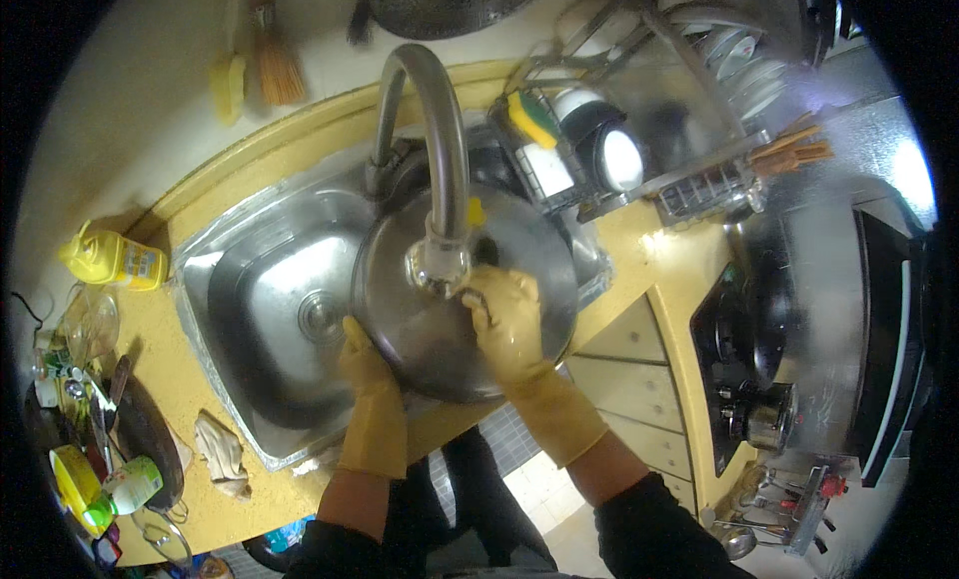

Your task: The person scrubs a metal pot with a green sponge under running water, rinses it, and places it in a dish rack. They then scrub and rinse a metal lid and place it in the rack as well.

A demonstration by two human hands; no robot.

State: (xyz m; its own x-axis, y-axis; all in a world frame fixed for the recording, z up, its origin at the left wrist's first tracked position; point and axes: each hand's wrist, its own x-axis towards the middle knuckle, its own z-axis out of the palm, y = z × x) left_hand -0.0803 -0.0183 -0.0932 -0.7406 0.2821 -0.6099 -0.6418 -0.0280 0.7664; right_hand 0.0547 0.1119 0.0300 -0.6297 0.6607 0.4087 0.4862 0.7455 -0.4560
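Note:
A large round metal pan or lid [419, 347] lies over the right part of the stainless steel sink, below the curved faucet [446, 137]. My left hand [371, 369], in a yellow rubber glove, grips its left rim; some of the fingers are hidden. My right hand [513, 324], gloved the same way, is over the round metal surface just right of the faucet's spout. Its fingers are curled, and a small dark bit shows by them. Whether they hold a scrubber or a knob cannot be told. The sink's left basin [262, 317] shows its drain.
A caddy holds a yellow-green sponge [533, 120], beside a dish rack [674, 182]. On the left counter stand a yellow bottle [120, 260], a cloth [221, 448] and a dark pan [153, 436] among utensils. A stove with a pot [768, 418] is at right.

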